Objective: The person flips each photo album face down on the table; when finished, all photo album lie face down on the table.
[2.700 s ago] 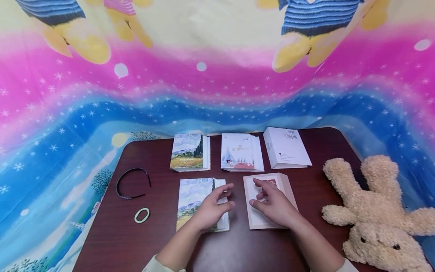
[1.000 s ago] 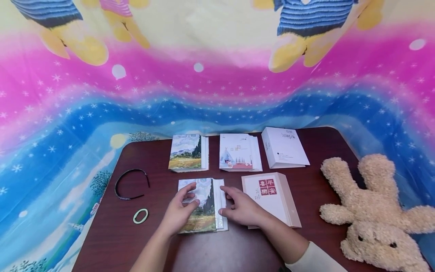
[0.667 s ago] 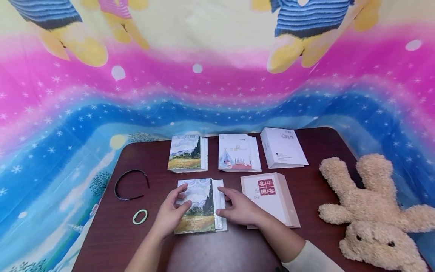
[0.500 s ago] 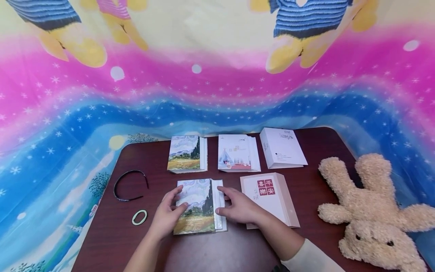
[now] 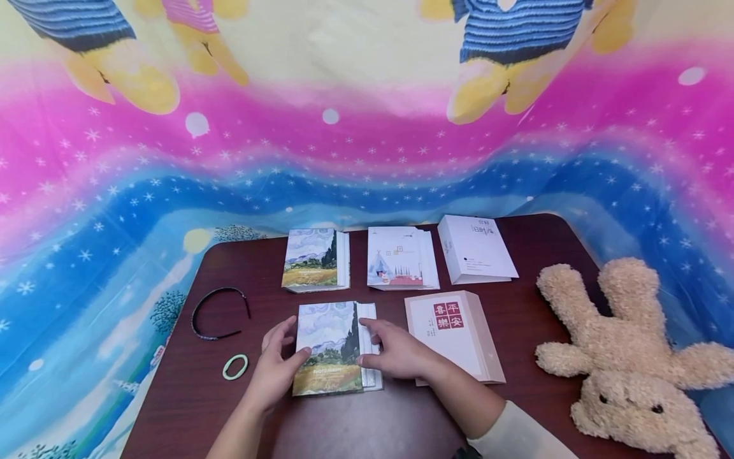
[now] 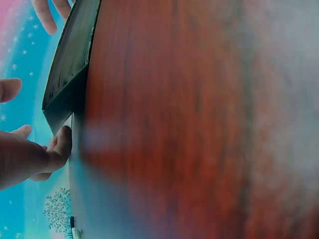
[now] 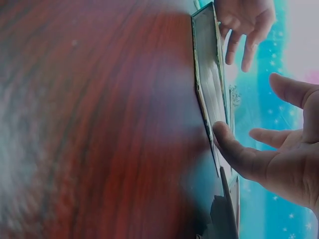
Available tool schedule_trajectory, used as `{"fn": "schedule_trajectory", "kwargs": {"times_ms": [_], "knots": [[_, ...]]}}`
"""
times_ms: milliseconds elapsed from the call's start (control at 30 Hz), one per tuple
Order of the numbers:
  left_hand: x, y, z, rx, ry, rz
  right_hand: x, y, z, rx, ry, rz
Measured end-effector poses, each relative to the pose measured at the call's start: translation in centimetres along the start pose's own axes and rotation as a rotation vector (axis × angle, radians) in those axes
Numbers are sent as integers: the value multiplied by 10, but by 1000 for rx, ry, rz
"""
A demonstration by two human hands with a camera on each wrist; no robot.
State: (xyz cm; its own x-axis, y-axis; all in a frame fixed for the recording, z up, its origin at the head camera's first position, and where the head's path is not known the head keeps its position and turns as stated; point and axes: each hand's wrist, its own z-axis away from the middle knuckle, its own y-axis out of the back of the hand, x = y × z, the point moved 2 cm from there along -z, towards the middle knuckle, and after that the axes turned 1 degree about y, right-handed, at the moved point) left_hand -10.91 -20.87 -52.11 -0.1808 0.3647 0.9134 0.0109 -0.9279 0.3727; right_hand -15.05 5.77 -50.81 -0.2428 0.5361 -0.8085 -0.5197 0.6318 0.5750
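Note:
A photo album with a painted landscape cover lies at the front middle of the table, its white page edges showing on the right. My left hand is at its left edge, thumb stretched toward the cover. At the opposite side is my right hand, fingertips over the white page edges. In the left wrist view, the left hand has a fingertip right by the corner of the album. The right wrist view has the right hand with spread fingers, one fingertip at the album's side.
Beside the right hand lies a beige book with red characters. Behind are a second landscape album, a white tent-print book and a plain white book. A headband and green ring lie left; a teddy bear lies right.
Both hands have shifted left: the right one from over the beige book to the landscape album's right side, the left from over that album to its left edge. The album has stayed nearly in place.

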Motion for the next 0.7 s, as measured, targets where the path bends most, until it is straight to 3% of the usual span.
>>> {"fn": "schedule_trajectory", "kwargs": {"times_ms": [133,367,700], "knots": [[-2,0,1,-27,32,3,-1,-1,-1,-16,-17,12],[-2,-5,2,-134,72,73,-2,-2,-2,-31,-33,-2],[2,-7,1,-160,67,95,-2,-4,-2,-26,-45,-2]]}}
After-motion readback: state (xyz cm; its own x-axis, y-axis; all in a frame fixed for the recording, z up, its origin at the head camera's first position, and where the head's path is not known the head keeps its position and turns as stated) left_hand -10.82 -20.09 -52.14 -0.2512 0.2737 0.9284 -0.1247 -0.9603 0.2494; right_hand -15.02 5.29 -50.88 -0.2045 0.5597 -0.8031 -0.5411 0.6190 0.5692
